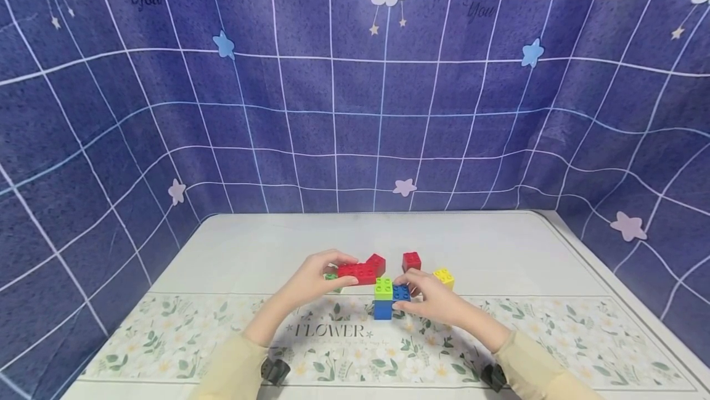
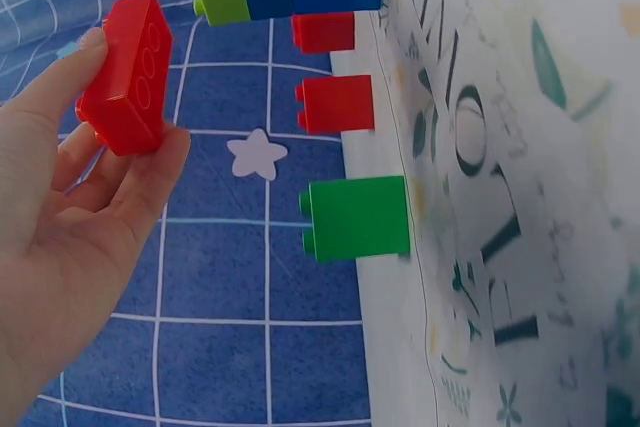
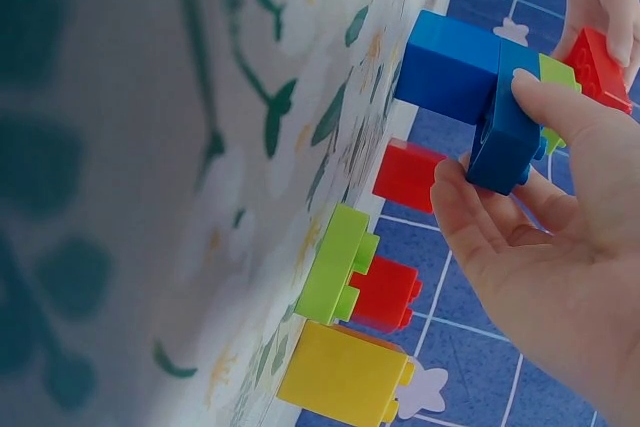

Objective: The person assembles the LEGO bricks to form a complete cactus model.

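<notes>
Raised above the worktop (image 1: 277, 233), a red brick (image 1: 357, 274) runs lengthwise left to right, studs up, pinched in the grip of the left hand (image 1: 317, 273), while the right hand (image 1: 435, 298) grips a blue brick (image 1: 401, 293) jutting rightward, studs up, from beneath a lime brick (image 1: 383, 289). "FLOWER" marks the floral strip (image 1: 249, 360); "Sunshine You" repeats across the backdrop (image 1: 355, 132).

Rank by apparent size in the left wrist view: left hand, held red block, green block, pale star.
1. Left hand
2. Held red block and green block, nearly alike, so unranked
3. Pale star
</notes>
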`<action>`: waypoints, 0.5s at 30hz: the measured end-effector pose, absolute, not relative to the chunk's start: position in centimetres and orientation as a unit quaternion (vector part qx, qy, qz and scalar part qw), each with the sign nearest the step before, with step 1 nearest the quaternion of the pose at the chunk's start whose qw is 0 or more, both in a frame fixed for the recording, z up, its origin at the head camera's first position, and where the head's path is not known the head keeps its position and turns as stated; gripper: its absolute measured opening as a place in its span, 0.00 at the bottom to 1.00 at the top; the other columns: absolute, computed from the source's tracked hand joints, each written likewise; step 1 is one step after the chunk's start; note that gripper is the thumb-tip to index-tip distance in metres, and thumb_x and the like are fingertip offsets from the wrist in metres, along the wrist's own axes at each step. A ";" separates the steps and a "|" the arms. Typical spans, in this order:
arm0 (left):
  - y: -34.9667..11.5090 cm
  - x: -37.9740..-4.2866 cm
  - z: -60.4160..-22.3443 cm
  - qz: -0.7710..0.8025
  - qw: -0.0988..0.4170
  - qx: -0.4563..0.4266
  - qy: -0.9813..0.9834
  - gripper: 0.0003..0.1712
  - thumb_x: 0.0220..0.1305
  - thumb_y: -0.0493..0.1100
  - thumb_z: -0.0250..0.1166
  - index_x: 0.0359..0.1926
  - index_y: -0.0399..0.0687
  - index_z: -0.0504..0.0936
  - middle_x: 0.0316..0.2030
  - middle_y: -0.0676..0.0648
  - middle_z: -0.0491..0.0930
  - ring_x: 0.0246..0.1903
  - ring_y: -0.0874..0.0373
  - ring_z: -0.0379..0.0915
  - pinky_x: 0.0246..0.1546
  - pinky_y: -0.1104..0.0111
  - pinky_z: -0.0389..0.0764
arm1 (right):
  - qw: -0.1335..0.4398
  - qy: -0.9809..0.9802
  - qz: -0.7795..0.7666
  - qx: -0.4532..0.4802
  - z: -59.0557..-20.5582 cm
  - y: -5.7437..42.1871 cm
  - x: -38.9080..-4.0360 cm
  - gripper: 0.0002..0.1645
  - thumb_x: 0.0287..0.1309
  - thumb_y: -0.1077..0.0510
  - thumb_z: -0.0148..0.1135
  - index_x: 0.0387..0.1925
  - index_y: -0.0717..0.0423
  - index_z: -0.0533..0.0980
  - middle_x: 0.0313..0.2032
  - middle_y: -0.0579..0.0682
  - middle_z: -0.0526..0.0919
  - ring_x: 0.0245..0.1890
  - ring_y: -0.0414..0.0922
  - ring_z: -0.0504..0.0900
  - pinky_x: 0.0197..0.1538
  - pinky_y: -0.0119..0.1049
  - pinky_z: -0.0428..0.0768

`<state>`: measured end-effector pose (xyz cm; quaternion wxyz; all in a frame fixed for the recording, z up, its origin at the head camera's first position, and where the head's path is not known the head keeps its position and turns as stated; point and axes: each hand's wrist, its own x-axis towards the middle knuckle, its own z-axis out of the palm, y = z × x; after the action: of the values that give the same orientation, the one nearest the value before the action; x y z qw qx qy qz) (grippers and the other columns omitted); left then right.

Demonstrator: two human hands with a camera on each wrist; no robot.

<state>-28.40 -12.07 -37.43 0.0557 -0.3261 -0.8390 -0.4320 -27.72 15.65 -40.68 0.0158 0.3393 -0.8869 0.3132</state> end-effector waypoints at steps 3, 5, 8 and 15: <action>-11.7 -28.4 -37.4 -0.434 0.053 -0.328 -0.837 0.21 0.56 0.49 0.68 0.49 0.47 0.81 0.45 0.51 0.81 0.45 0.58 0.76 0.44 0.71 0.81 | 0.014 -0.888 0.312 0.338 -40.6 15.6 -27.7 0.27 0.54 0.45 0.65 0.50 0.57 0.75 0.46 0.50 0.79 0.38 0.41 0.77 0.42 0.35 0.82; -11.4 -28.4 -37.4 -0.435 0.049 -0.330 -0.836 0.21 0.56 0.49 0.68 0.49 0.46 0.81 0.44 0.51 0.81 0.45 0.57 0.76 0.44 0.71 0.81 | 0.014 -0.888 0.312 0.337 -40.5 15.6 -27.6 0.27 0.54 0.45 0.65 0.50 0.57 0.75 0.46 0.50 0.79 0.38 0.41 0.77 0.42 0.36 0.82; -11.0 -28.4 -37.4 -0.435 0.045 -0.331 -0.836 0.21 0.57 0.49 0.68 0.49 0.44 0.80 0.45 0.49 0.81 0.46 0.56 0.76 0.45 0.72 0.81 | 0.017 -0.887 0.313 0.340 -40.5 15.6 -27.6 0.26 0.54 0.47 0.65 0.50 0.58 0.75 0.46 0.51 0.80 0.38 0.41 0.77 0.42 0.37 0.82; -10.5 -28.3 -37.4 -0.433 0.037 -0.328 -0.838 0.22 0.56 0.47 0.68 0.50 0.42 0.80 0.45 0.48 0.81 0.46 0.55 0.75 0.46 0.70 0.81 | 0.019 -0.882 0.316 0.348 -40.5 15.7 -27.7 0.26 0.55 0.47 0.65 0.50 0.59 0.75 0.45 0.51 0.80 0.37 0.40 0.77 0.42 0.36 0.82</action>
<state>-28.35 -10.47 -37.42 0.0374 -0.3282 -0.8385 -0.4334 -27.69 15.67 -40.51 0.0190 0.3477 -0.8824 0.3165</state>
